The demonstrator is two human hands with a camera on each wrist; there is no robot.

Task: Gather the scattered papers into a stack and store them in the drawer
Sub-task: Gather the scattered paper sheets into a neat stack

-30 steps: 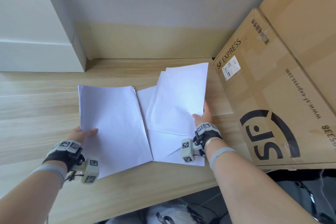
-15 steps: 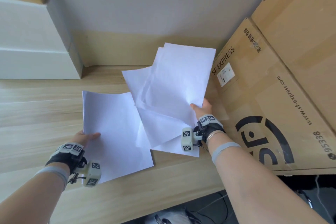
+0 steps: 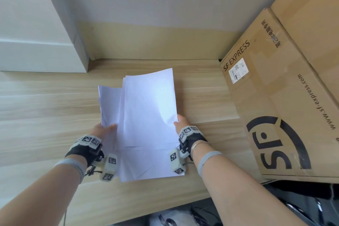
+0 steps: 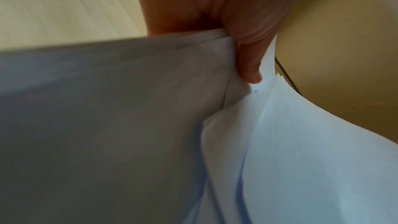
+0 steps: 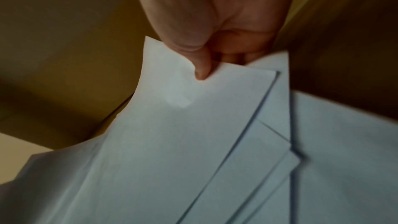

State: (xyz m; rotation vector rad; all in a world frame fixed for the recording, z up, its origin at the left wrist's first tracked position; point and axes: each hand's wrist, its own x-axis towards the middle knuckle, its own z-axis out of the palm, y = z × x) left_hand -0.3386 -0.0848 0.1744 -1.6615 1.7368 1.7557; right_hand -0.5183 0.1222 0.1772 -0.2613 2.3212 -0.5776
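Observation:
Several white paper sheets [image 3: 146,115] overlap in one loose pile above the wooden desk [image 3: 45,115], edges uneven. My left hand [image 3: 104,129] pinches the pile's left edge, thumb on top; the left wrist view shows the thumb on the papers [image 4: 301,159] with sheets bowed beneath it. My right hand [image 3: 180,123] pinches the right edge; in the right wrist view its thumb presses on the top sheet of the papers [image 5: 193,142], fingers underneath. The pile's near end hangs toward the desk's front edge. No drawer is recognisable in view.
A large SF Express cardboard box [image 3: 275,106] lies close on the right, with another carton [image 3: 311,14] behind it. A white cabinet unit [image 3: 36,42] stands at the back left. A grey wall [image 3: 156,5] closes the back of the desk.
The right hand lifted its sheets and carried them left, over the left pile. Both piles have come together into one bundle held between the two hands.

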